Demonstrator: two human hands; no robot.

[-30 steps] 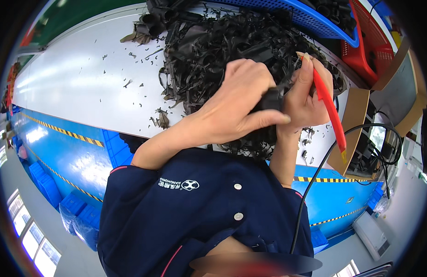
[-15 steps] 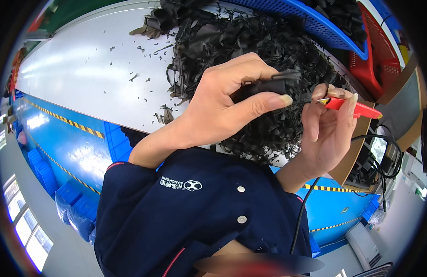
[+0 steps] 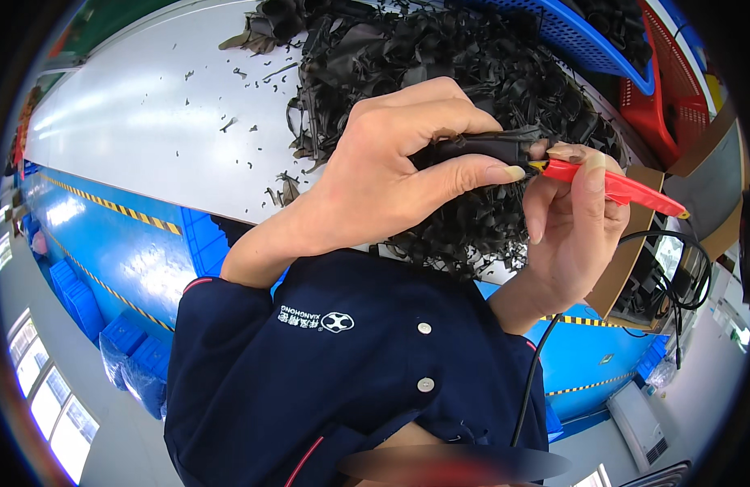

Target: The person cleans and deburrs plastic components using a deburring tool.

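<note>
My left hand [image 3: 383, 166] is closed round a dark, tube-like black rubbery piece [image 3: 493, 148], with the thumb along its near side. Between the thumb and fingers of my right hand [image 3: 571, 231] is a red-handled craft knife [image 3: 631, 191], its yellowish tip pointing left. That tip meets the right end of the black piece, beside my left thumb; whether it cuts in is too small to tell. Beneath both hands spreads a heap of black scraps [image 3: 464, 235], thin shreds and curled strips.
Loose bits dot the white table [image 3: 148, 122] on the left. At the back right stand a blue perforated basket [image 3: 582, 50] holding black pieces and a red basket [image 3: 647, 122]. A cardboard box [image 3: 610, 280] and a looped black cable [image 3: 706, 280] are at the right.
My right hand has brought the knife left, from a small gap away up to the end of the black piece. The handle now slopes down further right. My left hand has barely shifted.
</note>
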